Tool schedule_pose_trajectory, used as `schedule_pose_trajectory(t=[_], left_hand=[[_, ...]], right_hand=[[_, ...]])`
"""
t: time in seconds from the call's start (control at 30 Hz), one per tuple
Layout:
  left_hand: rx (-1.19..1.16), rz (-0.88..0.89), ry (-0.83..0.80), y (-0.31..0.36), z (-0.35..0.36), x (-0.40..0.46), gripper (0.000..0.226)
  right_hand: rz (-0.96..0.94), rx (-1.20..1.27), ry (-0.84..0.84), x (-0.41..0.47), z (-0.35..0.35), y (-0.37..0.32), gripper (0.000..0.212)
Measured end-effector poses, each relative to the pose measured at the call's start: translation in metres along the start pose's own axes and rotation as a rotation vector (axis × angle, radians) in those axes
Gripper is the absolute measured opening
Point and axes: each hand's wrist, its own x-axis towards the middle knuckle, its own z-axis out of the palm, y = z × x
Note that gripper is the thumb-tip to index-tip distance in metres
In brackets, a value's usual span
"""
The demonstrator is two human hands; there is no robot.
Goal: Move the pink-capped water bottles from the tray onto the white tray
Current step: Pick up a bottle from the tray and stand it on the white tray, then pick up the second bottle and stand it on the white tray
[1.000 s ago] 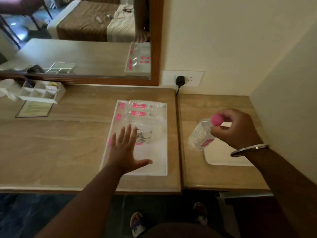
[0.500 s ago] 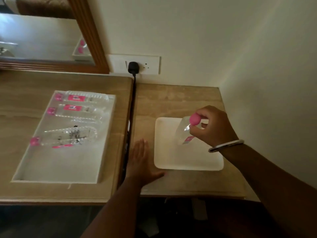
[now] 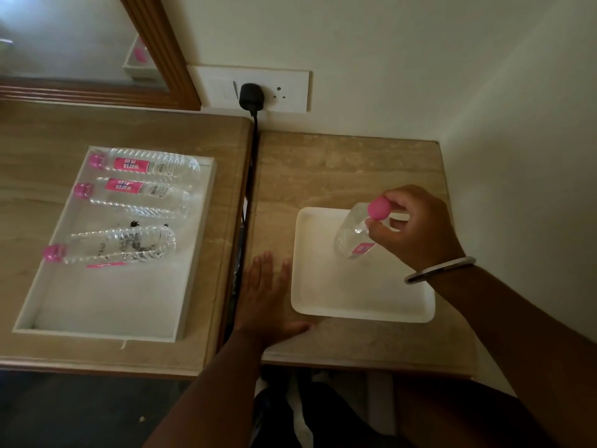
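The left hand (image 3: 268,295) lies flat, fingers spread, on the stone-grained table (image 3: 339,169). Beside it, the right hand (image 3: 416,227) pinches a clear ribbed bottle (image 3: 352,237) by its pink cap, tilted over the smooth white tray (image 3: 323,295). Three bottles (image 3: 135,198) lie in the far boxy tray (image 3: 106,305).

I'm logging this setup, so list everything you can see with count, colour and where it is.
Bottles lying down: three, clear with pink caps, in the rimmed tray.
Rimmed tray: one, white, left tabletop.
Held bottle: one, clear, pink cap, over the flat tray.
Flat tray: one, white, right tabletop.
Plug: one, black, in the wall socket panel.
Mirror frame: one, brown wood, upper left.
Bangle: one, silver, right wrist.
Left hand: flat on the tabletop beside the flat tray.
Right hand: gripping the held bottle's neck.
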Motion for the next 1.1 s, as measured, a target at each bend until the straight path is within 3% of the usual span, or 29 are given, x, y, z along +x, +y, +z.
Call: schedule_pose_trajectory(t=[0.3, 0.37, 0.5, 0.57, 0.67, 0.77, 0.9, 1.1], left_hand=[[0.018, -0.025, -0.014, 0.003, -0.001, 0.0, 0.134], [0.033, -0.033, -0.018, 0.003, -0.001, -0.001, 0.134], [0.116, -0.046, -0.055, 0.006, -0.005, -0.002, 0.134], [0.183, -0.054, -0.046, 0.006, -0.013, -0.006, 0.137], [0.18, -0.06, -0.002, -0.003, -0.032, -0.024, 0.141], [0.179, -0.028, 0.045, -0.024, -0.064, -0.053, 0.134], [0.297, 0.046, 0.041, -0.067, -0.102, -0.078, 0.126], [0.34, -0.035, 0.042, -0.185, -0.154, -0.118, 0.124]], right_hand=[[0.062, 0.039, -0.05, -0.002, -0.001, 0.009, 0.037], [0.087, 0.046, -0.065, -0.006, 0.0, 0.015, 0.046], [0.199, 0.019, -0.011, -0.031, 0.004, 0.023, 0.086], [0.296, 0.0, 0.009, -0.058, 0.014, 0.025, 0.089], [0.444, -0.055, -0.174, -0.106, 0.043, 0.017, 0.089], [0.185, -0.253, -0.394, -0.135, 0.077, -0.016, 0.084], [-0.188, -0.445, -0.428, -0.121, 0.124, -0.072, 0.085], [-0.304, -0.575, -0.418, -0.064, 0.22, -0.169, 0.099]])
